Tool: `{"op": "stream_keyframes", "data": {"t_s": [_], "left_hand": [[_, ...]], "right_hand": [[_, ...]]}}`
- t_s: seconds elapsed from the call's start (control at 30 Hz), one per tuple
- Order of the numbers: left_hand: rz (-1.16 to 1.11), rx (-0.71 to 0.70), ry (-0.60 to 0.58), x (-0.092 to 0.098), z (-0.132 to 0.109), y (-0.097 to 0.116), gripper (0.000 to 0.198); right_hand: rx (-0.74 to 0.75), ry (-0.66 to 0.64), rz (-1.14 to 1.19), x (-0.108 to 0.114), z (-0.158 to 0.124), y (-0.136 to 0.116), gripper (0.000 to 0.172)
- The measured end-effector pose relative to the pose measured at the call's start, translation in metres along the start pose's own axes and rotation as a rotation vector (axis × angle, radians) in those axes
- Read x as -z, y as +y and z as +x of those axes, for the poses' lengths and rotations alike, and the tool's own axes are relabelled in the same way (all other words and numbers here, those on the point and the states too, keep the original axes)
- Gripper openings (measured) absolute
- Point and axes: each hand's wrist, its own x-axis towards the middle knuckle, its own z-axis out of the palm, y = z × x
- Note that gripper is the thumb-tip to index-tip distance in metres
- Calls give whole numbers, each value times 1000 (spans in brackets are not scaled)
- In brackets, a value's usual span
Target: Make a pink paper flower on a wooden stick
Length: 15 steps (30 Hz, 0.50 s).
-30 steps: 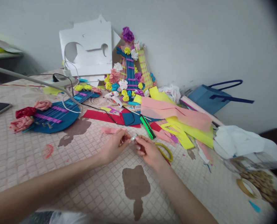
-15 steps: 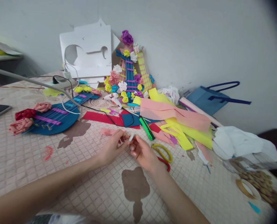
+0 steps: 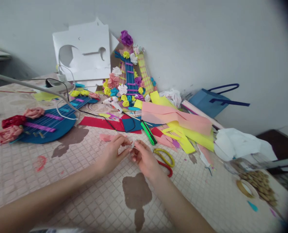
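Over the middle of the table, my left hand (image 3: 113, 152) and my right hand (image 3: 144, 158) meet at the fingertips. Pinched between them is a small whitish strip (image 3: 132, 145), mostly covered by the fingers; its material is unclear. Just behind my left hand lies a scrap of pink crepe paper (image 3: 105, 137). Scissors with yellow and red handles (image 3: 167, 154) lie beside my right hand, partly hidden by it. A green utility knife (image 3: 149, 132) rests a little farther back.
At left lies a blue paper guitar (image 3: 51, 124) with paper flowers. Behind are a white hot glue gun (image 3: 113, 103), decorated guitars (image 3: 130, 74) and a white cut-out board (image 3: 83, 51). Coloured paper (image 3: 178, 116) covers the back right; a tape roll (image 3: 246, 189) sits at far right.
The view has shifted slightly, so the table's things appear farther left. My fingers have closed in around the whitish strip, and less of it shows.
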Motion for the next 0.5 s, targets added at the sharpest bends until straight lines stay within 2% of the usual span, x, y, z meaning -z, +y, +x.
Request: {"op": "stream_keyframes", "data": {"t_s": [0.1, 0.17, 0.3, 0.43, 0.5], "left_hand": [[56, -26, 22, 7, 2, -2, 25], [103, -26, 28, 14, 3, -6, 25], [146, 30, 64, 29, 9, -17, 17], [227, 41, 69, 49, 15, -30, 22], [260, 62, 42, 59, 18, -36, 21]], "right_hand": [[118, 83, -229, 13, 1, -8, 25], [222, 166, -414, 32, 5, -17, 22], [421, 424, -789, 91, 11, -44, 19], [476, 684, -1076, 158, 8, -66, 11], [471, 778, -1175, 183, 4, -69, 10]]}}
